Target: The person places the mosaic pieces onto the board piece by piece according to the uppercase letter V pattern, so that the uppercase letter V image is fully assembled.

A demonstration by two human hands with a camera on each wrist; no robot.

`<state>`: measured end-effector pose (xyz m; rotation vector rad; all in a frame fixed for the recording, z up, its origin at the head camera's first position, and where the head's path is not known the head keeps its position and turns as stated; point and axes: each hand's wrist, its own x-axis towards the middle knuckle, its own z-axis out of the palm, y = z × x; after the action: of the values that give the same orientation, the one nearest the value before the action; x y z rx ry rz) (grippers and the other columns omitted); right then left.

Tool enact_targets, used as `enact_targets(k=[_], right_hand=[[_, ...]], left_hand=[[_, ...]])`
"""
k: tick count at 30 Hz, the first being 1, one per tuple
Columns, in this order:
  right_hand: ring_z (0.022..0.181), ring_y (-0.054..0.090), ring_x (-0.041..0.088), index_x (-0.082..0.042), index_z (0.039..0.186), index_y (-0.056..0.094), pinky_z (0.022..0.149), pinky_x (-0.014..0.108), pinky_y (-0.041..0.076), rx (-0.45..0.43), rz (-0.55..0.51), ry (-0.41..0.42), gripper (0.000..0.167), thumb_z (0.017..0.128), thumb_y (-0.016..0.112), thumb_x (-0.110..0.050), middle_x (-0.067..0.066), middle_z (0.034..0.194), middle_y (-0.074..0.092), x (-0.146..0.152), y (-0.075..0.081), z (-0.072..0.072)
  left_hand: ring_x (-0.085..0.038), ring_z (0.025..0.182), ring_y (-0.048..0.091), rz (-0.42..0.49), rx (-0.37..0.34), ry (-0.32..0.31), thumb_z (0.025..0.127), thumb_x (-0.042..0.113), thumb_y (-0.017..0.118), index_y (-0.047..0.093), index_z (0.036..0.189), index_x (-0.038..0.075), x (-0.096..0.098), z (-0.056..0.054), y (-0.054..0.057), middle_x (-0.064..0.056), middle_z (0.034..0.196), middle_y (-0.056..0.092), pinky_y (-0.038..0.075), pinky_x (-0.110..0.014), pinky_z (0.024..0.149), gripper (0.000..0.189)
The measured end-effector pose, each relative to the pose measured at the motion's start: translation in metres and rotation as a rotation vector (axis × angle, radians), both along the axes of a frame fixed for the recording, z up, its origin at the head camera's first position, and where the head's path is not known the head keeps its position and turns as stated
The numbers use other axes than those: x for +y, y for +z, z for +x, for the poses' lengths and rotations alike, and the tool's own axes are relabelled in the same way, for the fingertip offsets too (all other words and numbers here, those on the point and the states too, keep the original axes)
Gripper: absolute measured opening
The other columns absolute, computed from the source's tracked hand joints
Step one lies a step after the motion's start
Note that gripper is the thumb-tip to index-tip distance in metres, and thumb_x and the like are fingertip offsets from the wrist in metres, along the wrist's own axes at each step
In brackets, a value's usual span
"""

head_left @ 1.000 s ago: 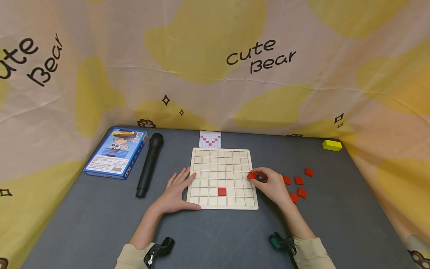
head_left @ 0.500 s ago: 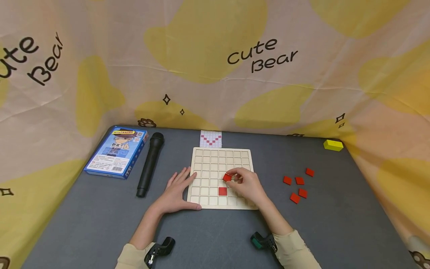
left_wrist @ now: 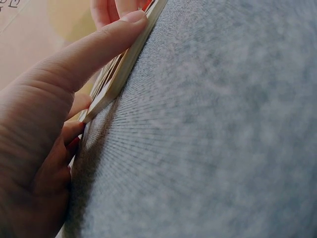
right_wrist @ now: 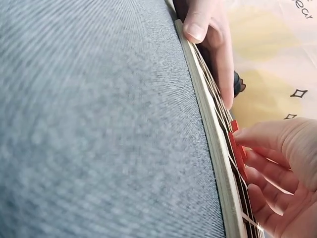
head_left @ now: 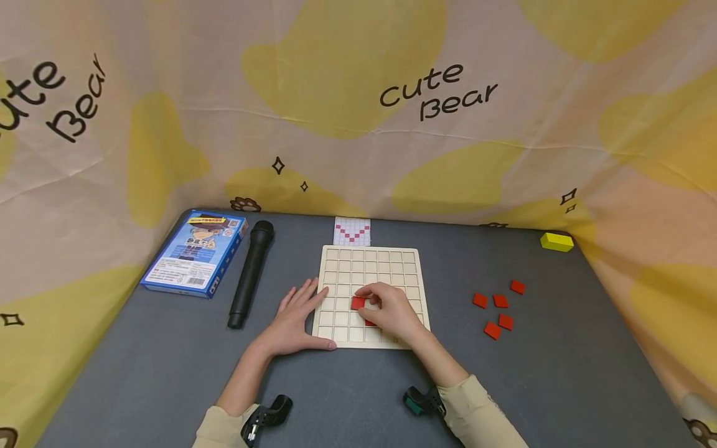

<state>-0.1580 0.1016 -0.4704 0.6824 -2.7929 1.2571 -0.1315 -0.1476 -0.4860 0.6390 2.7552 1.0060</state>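
Pale cloth backdrop with yellow patches (head_left: 336, 62) behind dark grey tabletop (head_left: 347, 398). Square pale wooden grid board (head_left: 343, 279) central; left hand (head_left: 291, 323) spread at its left edge. Right hand (head_left: 392, 314) pinches flat red square tile (head_left: 357, 303), no long axis, left of fingertips, over board: one row farther, one column left of half-hidden second red square (head_left: 370, 323). Right wrist view shows board side-on, head view its rows; seating unclear.

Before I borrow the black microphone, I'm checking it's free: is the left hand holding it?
No, the left hand touches the edge of the wooden grid board, apart from the black microphone.
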Motion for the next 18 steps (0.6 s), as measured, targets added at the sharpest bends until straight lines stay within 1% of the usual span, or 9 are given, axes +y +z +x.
enact_targets(k=[3,10,18], right_hand=[[0.078,0.055,0.014,-0.011,0.106,0.073,0.069,0.027,0.045,0.010,-0.003,0.005,0.028,0.079,0.077,-0.006,-0.002,0.089,0.065,-0.0007,-0.0006,-0.0002],[0.081,0.055,0.010,-0.015,0.107,0.073,0.074,0.028,0.046,0.012,0.023,0.013,0.027,0.081,0.077,-0.009,-0.005,0.093,0.066,-0.0005,-0.0014,-0.0007],[0.084,0.057,0.011,-0.016,0.106,0.074,0.076,0.029,0.047,0.005,0.012,0.004,0.027,0.080,0.077,-0.009,-0.005,0.096,0.068,0.0002,-0.0039,-0.0011]], left_hand=[[-0.032,0.148,0.007,0.005,0.007,-0.002,0.067,0.061,0.081,0.033,0.152,0.006,-0.0003,0.0000,-0.0006,-0.016,0.161,0.015,0.000,-0.054,0.114,0.112],[-0.030,0.149,0.007,0.001,0.004,0.003,0.067,0.060,0.081,0.032,0.153,0.008,-0.0008,-0.0004,-0.0020,-0.014,0.161,0.014,0.000,-0.051,0.115,0.112],[-0.030,0.149,0.007,0.009,0.002,0.003,0.067,0.059,0.081,0.033,0.152,0.008,-0.0003,-0.0003,-0.0015,-0.015,0.161,0.014,0.000,-0.052,0.115,0.111]])
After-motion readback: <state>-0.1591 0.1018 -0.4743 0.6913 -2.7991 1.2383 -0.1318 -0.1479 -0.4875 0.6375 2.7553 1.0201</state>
